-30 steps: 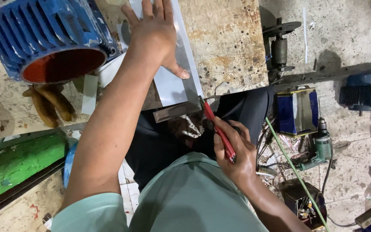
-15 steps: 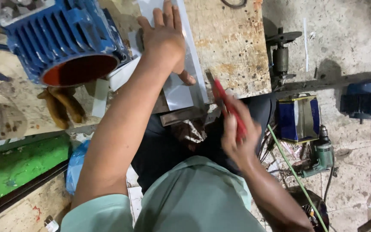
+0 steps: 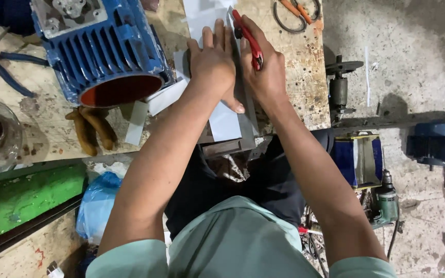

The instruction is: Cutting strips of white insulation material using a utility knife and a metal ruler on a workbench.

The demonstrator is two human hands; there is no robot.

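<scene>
The right hand [image 3: 266, 72] grips a red knife [image 3: 248, 38], its long axis pointing away toward the table's [image 3: 294, 77] far edge; the left hand [image 3: 212, 64], fingers flat, presses the white sheet [image 3: 225, 121] near the front edge

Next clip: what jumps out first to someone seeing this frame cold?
The big blue motor housing at the bench's upper left, its round red-lined opening facing the viewer. Right of it, the left hand presses flat on a white sheet, while the right hand holds a red-handled cutter along the sheet's edge.
</scene>
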